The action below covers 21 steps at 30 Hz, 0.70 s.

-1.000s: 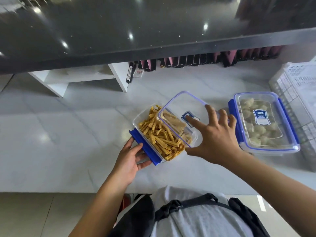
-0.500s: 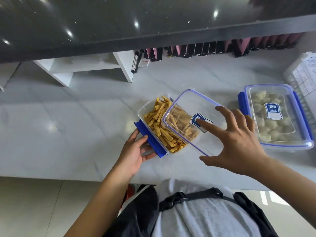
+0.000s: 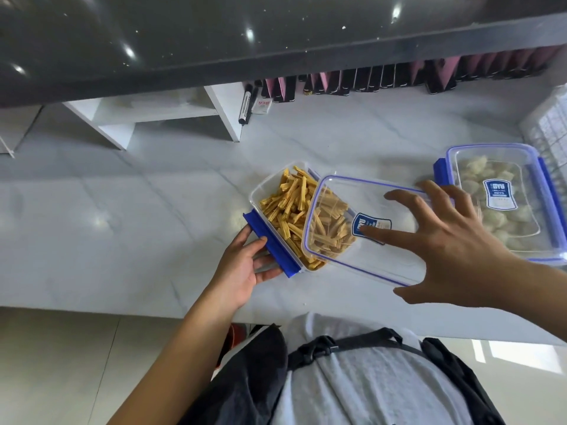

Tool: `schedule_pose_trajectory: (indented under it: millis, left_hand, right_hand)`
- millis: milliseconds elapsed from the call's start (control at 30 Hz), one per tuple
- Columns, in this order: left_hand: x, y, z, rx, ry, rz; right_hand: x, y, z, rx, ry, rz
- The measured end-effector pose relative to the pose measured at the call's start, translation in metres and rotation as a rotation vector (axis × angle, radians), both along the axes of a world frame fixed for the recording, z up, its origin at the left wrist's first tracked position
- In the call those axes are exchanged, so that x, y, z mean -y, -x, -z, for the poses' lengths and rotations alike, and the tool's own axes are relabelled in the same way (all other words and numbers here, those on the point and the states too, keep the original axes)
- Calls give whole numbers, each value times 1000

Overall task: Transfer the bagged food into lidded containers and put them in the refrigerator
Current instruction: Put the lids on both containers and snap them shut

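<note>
Strips box not sealed yet. The open container point(image 3: 268, 187) sits on the white counter point(image 3: 153, 210), full of yellow food strips point(image 3: 288, 207). Its clear lid point(image 3: 352, 262) lies tilted and skewed, covering only the container's right part and overhanging well past it to the right. The left hand point(image 3: 242, 268) is at the container's near-left end, fingers fairly straight and resting against the blue latch, bracing it with no real grip. The right hand point(image 3: 451, 250) is spread flat over the lid, index tip on the label, nothing pinched. Right of the open container, apart from it, a second container point(image 3: 498, 194) of pale dumpling-like pieces already has its lid on; I can't tell if every latch is snapped. Judging: the filling looks done. Left to do: square the lid, clip it, then both boxes go to the fridge, which is not in view.
</note>
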<state>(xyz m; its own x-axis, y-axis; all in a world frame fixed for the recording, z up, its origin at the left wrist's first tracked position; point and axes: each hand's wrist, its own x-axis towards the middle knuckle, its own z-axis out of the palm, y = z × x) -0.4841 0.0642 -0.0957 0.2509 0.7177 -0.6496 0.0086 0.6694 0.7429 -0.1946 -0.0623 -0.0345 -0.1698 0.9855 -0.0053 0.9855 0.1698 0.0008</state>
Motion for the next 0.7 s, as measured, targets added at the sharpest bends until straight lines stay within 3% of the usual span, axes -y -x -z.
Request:
schedule_pose_trajectory:
  millis: [233,367,533,700]
  left_hand:
    - [0,-1,0,-6,13,-20]
    - [2,-1,1,2,21,-23]
    - [2,-2,2,-19,12,-35]
    - [1,-1,4,-26,12,-24]
  right_hand:
    - [-7,-8,-7,5,31,-9]
    - [-13,-10,-5,-95,12,107]
    - [-22,-27,-3,-64,-93,321]
    - [-11,-23,10,-27,-109,315]
